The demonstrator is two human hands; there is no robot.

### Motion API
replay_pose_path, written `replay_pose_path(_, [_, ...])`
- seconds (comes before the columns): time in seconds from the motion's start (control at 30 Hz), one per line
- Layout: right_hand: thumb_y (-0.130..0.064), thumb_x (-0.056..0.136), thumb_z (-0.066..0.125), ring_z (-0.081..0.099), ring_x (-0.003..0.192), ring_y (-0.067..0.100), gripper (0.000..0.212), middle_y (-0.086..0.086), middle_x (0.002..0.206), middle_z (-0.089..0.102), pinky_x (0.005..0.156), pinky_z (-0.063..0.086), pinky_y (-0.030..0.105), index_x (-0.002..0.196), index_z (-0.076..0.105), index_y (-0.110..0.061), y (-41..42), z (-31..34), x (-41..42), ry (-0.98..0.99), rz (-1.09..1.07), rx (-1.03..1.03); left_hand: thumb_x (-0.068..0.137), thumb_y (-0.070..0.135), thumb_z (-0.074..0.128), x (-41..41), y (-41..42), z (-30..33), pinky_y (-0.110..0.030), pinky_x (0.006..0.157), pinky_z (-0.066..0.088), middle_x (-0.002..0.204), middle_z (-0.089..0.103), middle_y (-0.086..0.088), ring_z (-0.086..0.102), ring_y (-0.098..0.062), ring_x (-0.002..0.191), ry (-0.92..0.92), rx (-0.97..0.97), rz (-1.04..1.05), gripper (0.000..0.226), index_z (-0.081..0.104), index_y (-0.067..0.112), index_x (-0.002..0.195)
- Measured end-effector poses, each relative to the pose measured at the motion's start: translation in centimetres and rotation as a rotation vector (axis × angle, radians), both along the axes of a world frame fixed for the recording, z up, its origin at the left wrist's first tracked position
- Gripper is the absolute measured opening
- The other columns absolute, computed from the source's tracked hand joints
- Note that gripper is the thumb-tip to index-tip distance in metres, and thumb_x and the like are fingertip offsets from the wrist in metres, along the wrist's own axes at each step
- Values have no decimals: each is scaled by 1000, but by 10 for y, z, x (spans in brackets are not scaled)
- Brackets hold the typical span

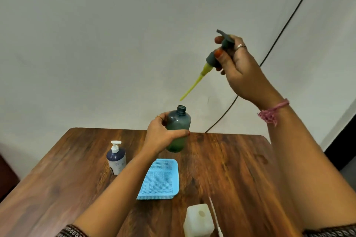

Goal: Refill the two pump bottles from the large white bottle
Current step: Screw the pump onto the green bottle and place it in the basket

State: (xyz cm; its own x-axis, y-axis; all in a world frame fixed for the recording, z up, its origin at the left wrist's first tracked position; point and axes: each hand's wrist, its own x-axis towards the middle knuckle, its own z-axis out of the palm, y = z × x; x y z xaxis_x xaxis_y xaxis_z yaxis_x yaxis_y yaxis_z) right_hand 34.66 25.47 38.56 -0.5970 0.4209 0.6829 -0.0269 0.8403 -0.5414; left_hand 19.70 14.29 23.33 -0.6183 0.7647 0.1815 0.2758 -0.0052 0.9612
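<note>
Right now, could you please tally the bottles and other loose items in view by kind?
Bottles: 3, the open teal bottle in the left hand, the navy pump bottle, the large white bottle.
Detached pump heads: 1, the dark pump in the right hand.
Blue mesh mats: 1.
White tubes: 1.
Total: 6.

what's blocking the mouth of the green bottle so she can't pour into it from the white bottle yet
Nothing visible does. The green bottle has an open neck: the right hand holds the pump head clear above it. The left hand grips only the body. The white bottle stands on the table.
</note>
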Motion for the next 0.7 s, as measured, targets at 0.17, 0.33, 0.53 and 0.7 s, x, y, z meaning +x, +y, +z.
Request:
replay_pose_path(0.17, [-23, 101, 42, 56, 83, -3, 33, -2, 109, 60, 73, 44, 10, 132, 39, -12, 7, 14, 0, -102, -25, 84, 60, 18, 88, 7, 8, 19, -16, 69, 49, 116, 59, 3, 57, -11, 97, -2, 34, 12, 76, 52, 19, 127])
replay_pose_path(0.33, [-29, 98, 47, 61, 98, 18, 34, 4, 112, 63, 88, 49, 32, 129, 45, -15, 13, 15, -4, -227, -8, 97, 61, 22, 88, 13, 14, 35, -21, 74, 52, 117, 58, 4, 57, -13, 99, 27, 55, 17, 78, 51, 20, 129])
replay_pose_path(0.53, [-27, 93, 58, 62, 94, -4, 22, -6, 108, 67, 78, 46, 11, 114, 57, -20, 25, 19, -6, -269, 89, -14, 62, 24, 87, 20, 20, 54, -31, 84, 55, 121, 58, 1, 57, -18, 106, 44, 86, 12, 77, 51, 20, 130])
replay_pose_path(0.7, [-23, 93, 58, 62, 89, -7, 23, -9, 106, 67, 71, 43, 7, 115, 59, -18, 30, 22, -5, -291, 136, -43, 64, 26, 85, 24, 26, 65, -33, 89, 53, 123, 57, 1, 56, -18, 109, 71, 99, 21, 76, 49, 21, 131])
